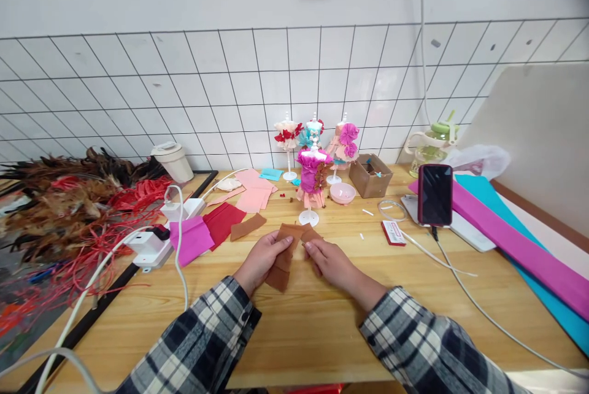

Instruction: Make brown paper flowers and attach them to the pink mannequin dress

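Note:
A strip of brown crepe paper (284,259) is pinched between the thumb and fingers of my left hand (265,259), its lower end hanging over the table. My right hand (330,262) grips the upper right part of brown paper with thumb and fingertips; whether this is one piece or two I cannot tell. Just beyond my hands stands a small white dress form (313,180) in magenta and peach paper with brown trim. To the left lie another brown paper piece (248,227), a red paper stack (224,223) and a magenta paper sheet (191,239).
Further back are more dressed forms (288,142), a pink bowl (342,193) and a brown box (370,177). A phone (435,194) stands at right, near long paper rolls (506,228). Power strips (154,250) with white cables, feathers (69,197) and a cup (172,162) are at left.

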`<action>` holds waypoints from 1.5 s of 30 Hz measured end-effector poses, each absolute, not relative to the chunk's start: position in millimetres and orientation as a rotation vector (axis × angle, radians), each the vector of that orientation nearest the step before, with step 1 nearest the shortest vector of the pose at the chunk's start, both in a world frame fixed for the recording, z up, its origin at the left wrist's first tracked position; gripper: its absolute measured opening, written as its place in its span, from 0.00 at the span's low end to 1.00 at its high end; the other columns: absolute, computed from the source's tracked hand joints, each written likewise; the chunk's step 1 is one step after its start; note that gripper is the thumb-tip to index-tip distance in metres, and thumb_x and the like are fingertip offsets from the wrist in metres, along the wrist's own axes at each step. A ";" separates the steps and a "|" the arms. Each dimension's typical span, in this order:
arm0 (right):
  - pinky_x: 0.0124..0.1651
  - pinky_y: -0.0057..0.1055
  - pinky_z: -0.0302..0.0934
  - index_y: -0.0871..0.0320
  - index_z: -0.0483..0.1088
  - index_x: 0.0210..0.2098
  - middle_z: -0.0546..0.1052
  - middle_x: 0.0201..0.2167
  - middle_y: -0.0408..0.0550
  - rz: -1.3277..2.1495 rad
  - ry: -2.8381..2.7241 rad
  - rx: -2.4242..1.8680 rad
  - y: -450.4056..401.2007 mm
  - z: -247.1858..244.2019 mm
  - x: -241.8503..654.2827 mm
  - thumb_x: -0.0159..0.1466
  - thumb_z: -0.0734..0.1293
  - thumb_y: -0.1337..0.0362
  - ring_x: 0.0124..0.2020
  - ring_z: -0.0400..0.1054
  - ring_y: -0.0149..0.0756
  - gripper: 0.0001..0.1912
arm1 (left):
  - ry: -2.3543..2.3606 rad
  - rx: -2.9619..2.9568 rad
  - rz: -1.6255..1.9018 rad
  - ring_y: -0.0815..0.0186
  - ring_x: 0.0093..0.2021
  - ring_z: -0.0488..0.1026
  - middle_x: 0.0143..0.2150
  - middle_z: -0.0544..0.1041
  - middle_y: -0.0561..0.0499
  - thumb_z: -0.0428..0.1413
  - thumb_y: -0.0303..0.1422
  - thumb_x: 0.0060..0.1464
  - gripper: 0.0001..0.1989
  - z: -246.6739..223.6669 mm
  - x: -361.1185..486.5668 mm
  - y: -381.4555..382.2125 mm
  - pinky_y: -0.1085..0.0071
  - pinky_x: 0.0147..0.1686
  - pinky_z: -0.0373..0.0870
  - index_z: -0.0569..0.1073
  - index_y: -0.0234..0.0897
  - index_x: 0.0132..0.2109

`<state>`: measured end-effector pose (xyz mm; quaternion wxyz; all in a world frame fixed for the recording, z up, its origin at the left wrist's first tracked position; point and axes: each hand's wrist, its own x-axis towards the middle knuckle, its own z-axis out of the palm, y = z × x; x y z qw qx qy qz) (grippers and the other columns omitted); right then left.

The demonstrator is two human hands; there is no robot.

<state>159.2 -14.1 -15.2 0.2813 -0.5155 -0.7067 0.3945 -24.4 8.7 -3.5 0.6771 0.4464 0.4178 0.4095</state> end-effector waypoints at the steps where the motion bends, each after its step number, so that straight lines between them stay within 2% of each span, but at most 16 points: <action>1: 0.31 0.27 0.54 0.55 0.64 0.30 0.65 0.15 0.38 1.092 -1.885 -1.377 -14.3 -15.4 159.0 0.68 0.48 0.48 0.21 0.62 0.29 0.23 | 0.931 1.019 0.917 0.69 0.29 0.73 0.29 0.78 0.52 0.63 0.37 0.46 0.13 -5.1 -24.9 9.5 0.73 0.34 0.67 0.74 0.34 0.38; 5: 0.31 0.26 0.54 0.55 0.65 0.31 0.67 0.16 0.38 1.098 -1.903 -1.360 -13.8 -16.8 158.7 0.68 0.48 0.48 0.21 0.62 0.29 0.24 | 0.925 1.099 0.889 0.63 0.36 0.75 0.37 0.80 0.48 0.62 0.38 0.47 0.15 -11.1 -26.9 12.5 0.69 0.39 0.67 0.74 0.33 0.40; 9: 0.34 0.27 0.54 0.56 0.65 0.29 0.69 0.22 0.41 0.970 -1.946 -1.360 -11.5 -19.1 158.6 0.68 0.50 0.49 0.27 0.63 0.31 0.23 | 0.916 1.175 0.851 0.62 0.37 0.75 0.39 0.80 0.48 0.61 0.38 0.48 0.15 -11.2 -27.3 12.3 0.68 0.41 0.67 0.74 0.33 0.41; 12: 0.34 0.28 0.53 0.56 0.64 0.27 0.69 0.25 0.42 0.953 -1.946 -1.380 -10.1 -20.7 158.0 0.67 0.52 0.49 0.30 0.63 0.32 0.22 | 0.931 1.182 0.839 0.65 0.35 0.74 0.37 0.80 0.50 0.61 0.38 0.49 0.13 -9.5 -27.1 11.1 0.70 0.39 0.67 0.75 0.34 0.39; 24: 0.29 0.27 0.49 0.57 0.60 0.23 0.66 0.22 0.41 1.038 -1.889 -1.381 -9.5 -16.0 156.5 0.66 0.53 0.51 0.26 0.58 0.30 0.21 | 0.930 1.149 0.823 0.64 0.35 0.74 0.36 0.79 0.50 0.62 0.38 0.47 0.14 -5.3 -25.7 9.0 0.71 0.38 0.67 0.75 0.34 0.39; 28: 0.29 0.27 0.49 0.57 0.62 0.24 0.68 0.23 0.42 1.002 -1.899 -1.431 -7.7 -18.1 156.6 0.66 0.54 0.52 0.26 0.59 0.30 0.20 | 0.949 1.156 0.835 0.64 0.35 0.74 0.36 0.79 0.49 0.63 0.38 0.45 0.15 -5.2 -25.5 9.2 0.71 0.39 0.67 0.75 0.34 0.38; 41: 0.31 0.27 0.52 0.57 0.65 0.26 0.70 0.24 0.43 1.002 -1.891 -1.437 -8.6 -15.8 160.3 0.66 0.51 0.48 0.28 0.62 0.31 0.24 | 0.969 1.121 0.807 0.66 0.31 0.72 0.33 0.79 0.51 0.63 0.38 0.45 0.14 -3.4 -25.0 8.1 0.72 0.35 0.66 0.75 0.33 0.37; 45: 0.31 0.28 0.53 0.57 0.66 0.26 0.67 0.19 0.42 1.058 -1.855 -1.457 -9.3 -17.5 160.4 0.66 0.50 0.46 0.26 0.62 0.31 0.27 | 0.958 1.060 0.846 0.67 0.29 0.72 0.29 0.78 0.51 0.63 0.38 0.44 0.14 -1.4 -24.3 8.0 0.72 0.33 0.66 0.75 0.33 0.37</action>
